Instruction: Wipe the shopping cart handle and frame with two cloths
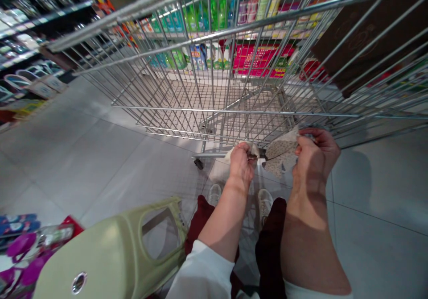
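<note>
My left hand (241,159) is closed around a crumpled off-white cloth (254,150), low beside the shopping cart (214,110). To its right, my right hand (316,149) pinches a greyish-beige speckled cloth (281,154) that hangs from the fingertips toward the left hand. Whether the two pieces are one cloth cannot be made out. Both hands are just in front of the cart's lower side wires, above the floor. The cart's wire basket fills the upper view, and its bottom shelf shows behind the hands.
A pale green plastic step stool (100,254) stands at lower left, near purple items (23,250). Behind the cart, shelves carry green bottles (190,18) and pink-red packs (254,58). A brown panel (361,31) is at upper right. My shoes (265,203) are on the tiled floor.
</note>
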The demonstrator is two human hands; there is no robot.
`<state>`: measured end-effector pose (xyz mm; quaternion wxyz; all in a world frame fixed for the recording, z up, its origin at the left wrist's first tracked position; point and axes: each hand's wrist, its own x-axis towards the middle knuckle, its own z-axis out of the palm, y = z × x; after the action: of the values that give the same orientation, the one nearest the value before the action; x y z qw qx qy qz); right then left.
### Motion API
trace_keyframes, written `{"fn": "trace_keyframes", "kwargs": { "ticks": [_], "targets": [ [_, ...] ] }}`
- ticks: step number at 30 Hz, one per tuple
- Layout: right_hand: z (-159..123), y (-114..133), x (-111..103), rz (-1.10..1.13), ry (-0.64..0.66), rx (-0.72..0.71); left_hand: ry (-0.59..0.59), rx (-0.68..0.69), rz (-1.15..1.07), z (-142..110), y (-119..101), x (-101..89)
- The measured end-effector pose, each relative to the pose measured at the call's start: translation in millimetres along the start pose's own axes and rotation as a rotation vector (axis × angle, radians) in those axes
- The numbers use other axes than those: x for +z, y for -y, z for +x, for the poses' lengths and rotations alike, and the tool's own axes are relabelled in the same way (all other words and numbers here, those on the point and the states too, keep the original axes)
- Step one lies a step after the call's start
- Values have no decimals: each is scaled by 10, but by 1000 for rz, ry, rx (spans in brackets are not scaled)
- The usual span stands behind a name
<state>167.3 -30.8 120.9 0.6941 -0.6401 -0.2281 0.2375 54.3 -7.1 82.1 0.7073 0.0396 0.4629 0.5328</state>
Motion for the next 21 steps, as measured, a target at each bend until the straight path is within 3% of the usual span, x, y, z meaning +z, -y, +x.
{"fn": "trace_keyframes", "kwargs": {
  "ticks": [6, 15, 21],
  "targets": [
    [-6, -9, 23, -7, -17, -9, 41, 10, -45, -49, -39, -9],
    [-6, -8, 26, 34, -39, -12, 19, -41, 59, 101, 230, 39],
    [-1, -41, 30, 24, -39, -17, 116, 10, -60, 16, 160, 42]
  ]
}}
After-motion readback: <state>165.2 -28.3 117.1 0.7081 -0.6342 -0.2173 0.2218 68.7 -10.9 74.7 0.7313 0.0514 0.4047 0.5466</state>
